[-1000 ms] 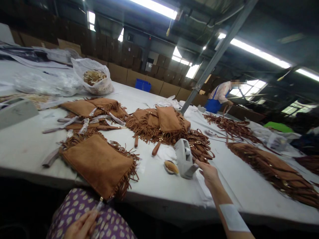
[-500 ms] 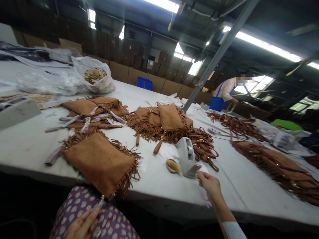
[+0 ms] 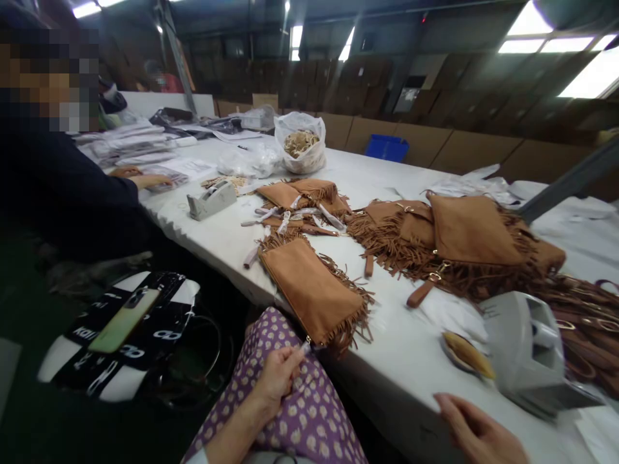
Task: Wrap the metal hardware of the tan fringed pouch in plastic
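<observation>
A brown suede pouch [image 3: 314,287] with long fringe lies at the table's front edge, one corner towards me. My left hand [image 3: 278,377] is closed on the pale-wrapped strap [image 3: 305,348] hanging from the metal fitting at that corner. My right hand [image 3: 478,425] is over the table's front edge, thumb and fingers together; any small thing between them cannot be made out. Beyond it stands a grey tape dispenser [image 3: 522,341], apart from the fingers. Beside the dispenser rests a small round dish [image 3: 467,356] with something yellowish-brown in it.
More fringed pouches [image 3: 476,229] and loose brown straps [image 3: 587,322] are piled on the white table [image 3: 217,248]. A second tape dispenser [image 3: 213,200] and a plastic bag [image 3: 300,143] stand farther left. A co-worker's sleeve [image 3: 91,200] and a stool with a phone [image 3: 124,319] are at left.
The view has swung left, bringing a co-worker and a stool into sight. My right hand has come away from the tape dispenser towards me. My left hand keeps its hold on the strap.
</observation>
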A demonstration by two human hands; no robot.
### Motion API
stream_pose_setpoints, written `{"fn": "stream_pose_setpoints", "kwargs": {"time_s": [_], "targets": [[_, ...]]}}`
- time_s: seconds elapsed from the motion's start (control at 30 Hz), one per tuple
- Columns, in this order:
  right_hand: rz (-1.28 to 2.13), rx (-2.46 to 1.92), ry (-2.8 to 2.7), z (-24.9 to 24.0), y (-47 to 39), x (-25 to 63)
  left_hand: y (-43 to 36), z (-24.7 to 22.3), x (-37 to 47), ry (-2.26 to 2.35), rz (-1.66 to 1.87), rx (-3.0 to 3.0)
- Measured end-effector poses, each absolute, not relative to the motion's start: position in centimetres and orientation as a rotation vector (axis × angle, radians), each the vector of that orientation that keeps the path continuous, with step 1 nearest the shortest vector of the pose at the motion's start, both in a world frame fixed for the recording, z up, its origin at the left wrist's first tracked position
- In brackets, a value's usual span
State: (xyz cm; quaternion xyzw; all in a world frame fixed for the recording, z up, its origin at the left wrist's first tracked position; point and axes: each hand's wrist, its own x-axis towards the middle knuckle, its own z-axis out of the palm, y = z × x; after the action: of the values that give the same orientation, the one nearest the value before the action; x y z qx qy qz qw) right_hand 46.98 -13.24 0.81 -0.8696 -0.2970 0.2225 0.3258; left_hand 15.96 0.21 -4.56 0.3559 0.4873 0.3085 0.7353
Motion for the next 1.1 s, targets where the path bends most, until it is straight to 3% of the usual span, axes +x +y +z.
{"fn": "stream_pose_setpoints", "kwargs": {"time_s": [0.1,0.27,0.7,1.0,1.1], "targets": [[0.899,-1.932,-1.040,2.2,-9.2,38.3,-0.1,-4.9,16.1,1.085,0.729,0.836],[1.091,-1.597,-1.239,2.1,-4.9,31.1,-0.5,-5.0,16.2,1.084,0.831,0.963],[1.000,-1.777,-1.207,-2.0,-1.3,29.6,-0.8,-5.2,16.5,1.043,0.937,1.159],[1.452,-1.545,-0.760,-3.7,-1.2,28.9,-0.4,-5.8,16.2,1.075,0.929,1.042],[1.462,-1.475,-0.608,-3.9,-1.2,27.9,-0.1,-6.3,16.1,1.047,0.893,0.996]]}}
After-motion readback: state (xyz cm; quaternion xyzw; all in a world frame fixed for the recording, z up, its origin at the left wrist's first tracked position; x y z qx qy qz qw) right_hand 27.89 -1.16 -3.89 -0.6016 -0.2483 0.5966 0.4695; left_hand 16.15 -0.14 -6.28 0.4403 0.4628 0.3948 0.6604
